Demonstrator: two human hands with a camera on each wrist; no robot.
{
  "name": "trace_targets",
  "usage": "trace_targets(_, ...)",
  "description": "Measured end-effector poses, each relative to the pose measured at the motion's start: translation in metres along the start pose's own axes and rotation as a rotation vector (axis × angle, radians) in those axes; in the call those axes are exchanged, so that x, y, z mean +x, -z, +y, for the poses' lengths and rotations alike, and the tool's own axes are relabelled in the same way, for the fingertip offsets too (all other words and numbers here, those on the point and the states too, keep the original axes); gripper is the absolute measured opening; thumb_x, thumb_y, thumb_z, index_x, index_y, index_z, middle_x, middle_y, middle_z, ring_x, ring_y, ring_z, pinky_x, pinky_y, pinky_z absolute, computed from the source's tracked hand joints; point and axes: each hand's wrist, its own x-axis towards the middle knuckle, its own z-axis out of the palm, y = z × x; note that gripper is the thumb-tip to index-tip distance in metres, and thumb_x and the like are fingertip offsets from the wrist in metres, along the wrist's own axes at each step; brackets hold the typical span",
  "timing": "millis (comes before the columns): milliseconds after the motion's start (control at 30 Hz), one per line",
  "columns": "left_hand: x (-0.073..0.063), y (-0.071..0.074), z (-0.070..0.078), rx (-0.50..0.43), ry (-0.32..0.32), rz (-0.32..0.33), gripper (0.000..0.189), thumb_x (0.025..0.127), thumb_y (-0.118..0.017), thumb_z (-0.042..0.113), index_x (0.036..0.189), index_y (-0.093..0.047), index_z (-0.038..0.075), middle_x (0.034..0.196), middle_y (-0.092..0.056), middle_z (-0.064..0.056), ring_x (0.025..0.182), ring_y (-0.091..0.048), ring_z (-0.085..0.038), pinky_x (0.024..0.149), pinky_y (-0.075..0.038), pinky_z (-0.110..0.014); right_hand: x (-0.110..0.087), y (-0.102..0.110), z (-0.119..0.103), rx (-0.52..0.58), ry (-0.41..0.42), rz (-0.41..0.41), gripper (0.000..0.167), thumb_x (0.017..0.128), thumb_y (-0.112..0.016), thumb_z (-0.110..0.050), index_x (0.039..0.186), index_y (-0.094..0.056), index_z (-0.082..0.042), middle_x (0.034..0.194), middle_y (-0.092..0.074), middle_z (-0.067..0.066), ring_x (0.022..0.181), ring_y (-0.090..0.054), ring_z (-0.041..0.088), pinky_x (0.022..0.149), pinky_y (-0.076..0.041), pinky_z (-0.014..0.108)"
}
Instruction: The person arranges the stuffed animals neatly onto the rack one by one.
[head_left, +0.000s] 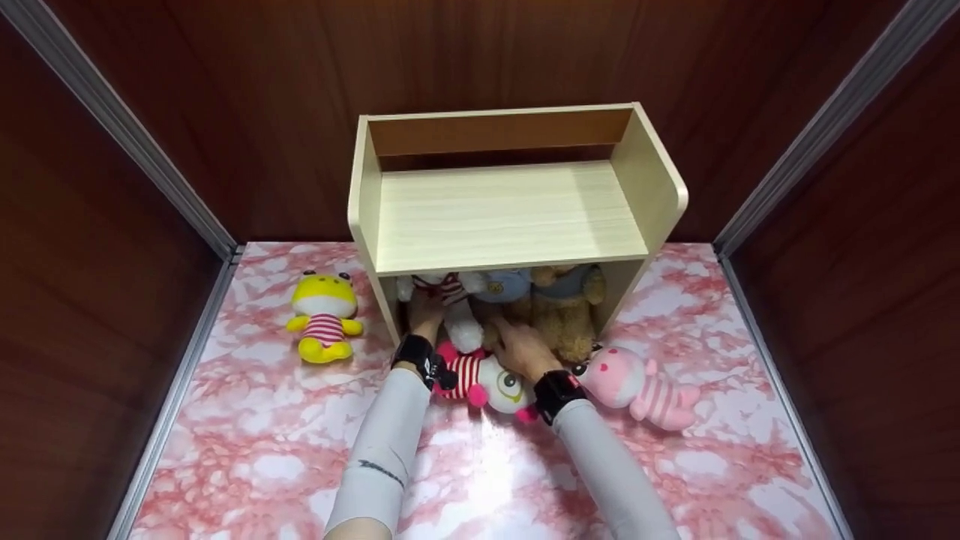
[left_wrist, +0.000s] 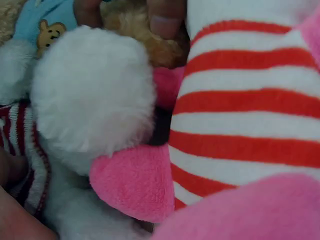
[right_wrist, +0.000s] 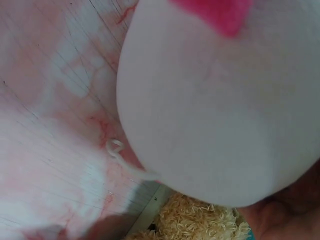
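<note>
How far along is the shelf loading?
Roughly halfway, going by position. Looks done: brown plush, in the lower compartment of the shelf. In hand, same compartment: left hand touches the white plush; right hand is at the blue-shirted plush. Apparently left: yellow plush, red-striped plush and pink plush, all outside the shelf.

Left sleeve: pale grey and close-fitting, crossed by a slanting dark streak that we see near its hem.
Right sleeve: the same pale grey, plain where we can view it.
Left wristband: black, with what we see as a small, dark, boxy fitting.
Right wristband: black and blocky; we spot a small red patch.
Left hand and right hand: bare, we observe, beyond the bands.
</note>
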Motion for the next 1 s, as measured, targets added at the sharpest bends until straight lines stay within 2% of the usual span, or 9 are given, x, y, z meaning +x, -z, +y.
trace_targets(33, -0.003, -0.001, 0.000, -0.039, -0.003, -0.015, 0.029, 0.100, -0.059, 0.012, 0.124, -0.066, -0.004, 0.118, -0.071, -0.016, 0.109, -0.066, -0.024, 0.096, -0.052, -0.027, 0.000, 0.000, 0.000, -0.001, 0.002, 0.003, 0.032, 0.100, -0.067, -0.017, 0.130, -0.061, -0.008, 0.099, -0.069, 0.026, 0.093, -0.068, 0.049, 0.080, -0.055, 0.061)
trace_targets(133, -0.037, 0.006, 0.061, 0.000, 0.063, -0.072, 0.031, 0.103, -0.051, 0.001, 0.127, -0.060, -0.016, 0.121, -0.068, -0.031, 0.116, -0.065, -0.041, 0.103, -0.052, -0.045, 0.001, -0.001, 0.001, -0.011, 0.006, 0.010, 0.032, 0.100, -0.067, -0.015, 0.130, -0.060, -0.007, 0.094, -0.069, 0.026, 0.088, -0.068, 0.049, 0.077, -0.056, 0.061)
trace_targets(233, -0.070, 0.009, 0.093, 0.085, -0.024, -0.023, 0.031, 0.098, -0.055, -0.002, 0.122, -0.057, -0.021, 0.109, -0.068, -0.035, 0.108, -0.067, -0.047, 0.098, -0.054, -0.051, 0.001, -0.001, 0.002, -0.017, 0.002, 0.006, 0.033, 0.100, -0.065, -0.015, 0.132, -0.059, -0.007, 0.091, -0.068, 0.026, 0.086, -0.068, 0.049, 0.076, -0.056, 0.061)
trace_targets(333, -0.097, 0.015, 0.101, 0.406, -0.116, 0.047, 0.043, 0.092, -0.064, 0.007, 0.126, -0.054, -0.017, 0.110, -0.064, -0.036, 0.107, -0.062, -0.050, 0.098, -0.049, -0.057, 0.001, 0.000, 0.002, -0.021, -0.025, -0.017, 0.033, 0.103, -0.061, -0.019, 0.135, -0.058, -0.009, 0.097, -0.069, 0.026, 0.091, -0.068, 0.048, 0.080, -0.056, 0.060)
trace_targets(467, -0.123, 0.024, 0.100, 0.607, -0.191, -0.062, 0.054, 0.095, -0.064, 0.016, 0.140, -0.052, -0.010, 0.145, -0.040, -0.044, 0.136, -0.038, -0.060, 0.112, -0.029, -0.072, 0.001, 0.000, 0.001, -0.027, -0.053, -0.059, 0.035, 0.106, -0.057, -0.022, 0.140, -0.057, -0.010, 0.104, -0.069, 0.027, 0.096, -0.068, 0.048, 0.084, -0.056, 0.059)
trace_targets(633, -0.122, 0.033, 0.083, 0.635, -0.233, -0.190, 0.043, 0.103, -0.052, 0.023, 0.138, -0.062, 0.001, 0.163, -0.021, -0.036, 0.147, -0.019, -0.061, 0.114, -0.017, -0.077, 0.000, 0.002, 0.002, -0.016, -0.076, -0.097, 0.045, 0.097, -0.070, -0.018, 0.140, -0.057, -0.011, 0.112, -0.069, 0.025, 0.102, -0.067, 0.046, 0.088, -0.055, 0.058)
trace_targets(800, -0.107, 0.045, 0.076, 0.734, -0.360, -0.219, 0.041, 0.102, -0.051, 0.017, 0.133, -0.062, -0.009, 0.156, -0.033, -0.040, 0.134, -0.040, -0.063, 0.108, -0.039, -0.069, -0.002, 0.001, 0.003, 0.025, -0.067, -0.123, 0.057, 0.088, -0.080, -0.016, 0.140, -0.057, -0.012, 0.120, -0.068, 0.022, 0.110, -0.065, 0.043, 0.093, -0.053, 0.055)
trace_targets(900, -0.099, 0.046, 0.077, 0.772, -0.335, -0.237, 0.042, 0.104, -0.051, 0.017, 0.135, -0.060, -0.010, 0.155, -0.038, -0.037, 0.124, -0.052, -0.058, 0.097, -0.050, -0.063, -0.002, 0.000, 0.004, 0.043, -0.052, -0.117, 0.061, 0.086, -0.081, -0.014, 0.142, -0.056, -0.012, 0.123, -0.067, 0.021, 0.112, -0.064, 0.042, 0.095, -0.052, 0.054)
trace_targets(1000, -0.092, 0.043, 0.073, 0.783, -0.259, -0.250, 0.048, 0.109, -0.044, 0.025, 0.141, -0.056, -0.008, 0.161, -0.031, -0.031, 0.133, -0.047, -0.055, 0.106, -0.046, -0.060, -0.003, 0.002, 0.004, 0.055, -0.047, -0.113, 0.062, 0.086, -0.080, -0.013, 0.143, -0.056, -0.011, 0.126, -0.066, 0.021, 0.115, -0.064, 0.041, 0.098, -0.052, 0.053)
